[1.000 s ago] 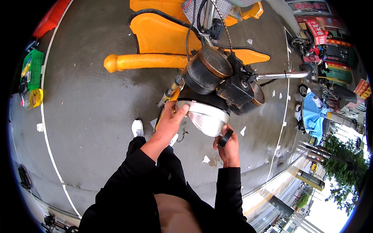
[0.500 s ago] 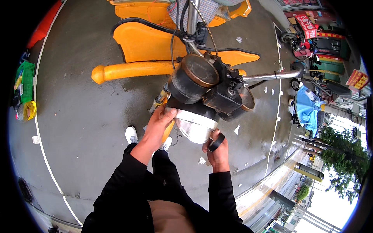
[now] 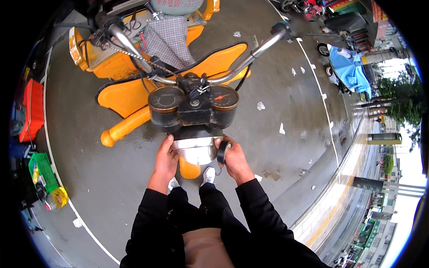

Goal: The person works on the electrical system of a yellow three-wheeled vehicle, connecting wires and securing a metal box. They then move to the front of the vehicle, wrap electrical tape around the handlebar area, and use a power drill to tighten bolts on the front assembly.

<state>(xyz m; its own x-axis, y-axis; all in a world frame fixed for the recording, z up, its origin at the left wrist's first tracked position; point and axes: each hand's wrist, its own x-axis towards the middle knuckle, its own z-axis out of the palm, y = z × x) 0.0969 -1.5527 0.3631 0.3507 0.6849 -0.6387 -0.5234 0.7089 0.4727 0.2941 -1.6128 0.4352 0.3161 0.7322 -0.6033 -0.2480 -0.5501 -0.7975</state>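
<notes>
Black sleeves (image 3: 261, 205) run down to the bare left hand (image 3: 164, 161) and right hand (image 3: 237, 161) — black trousers (image 3: 216, 203), white shoes (image 3: 208, 175) below

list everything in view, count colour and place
Headlight: one, silver and black, centre
Roll: one, black, right of headlight
Round gauges: two, black, above headlight
Handlebar: one, chrome, above gauges
Leg shields: two, yellow, behind gauges
Tubular bar: one, yellow, crossing behind gauges
Fender: one, yellow, below headlight
Checked cloth: one, blue-grey, top centre
Container: one, red, far left
Basket: one, green, lower left
Jug: one, clear and yellow, beside basket
Cover: one, blue, upper right
Scraps: several, white, on pavement
Shoes: two, white, flanking fender
Sleeves: two, black, lower centre
Left hand: one, bare, on headlight
Right hand: one, bare, holding roll
</notes>
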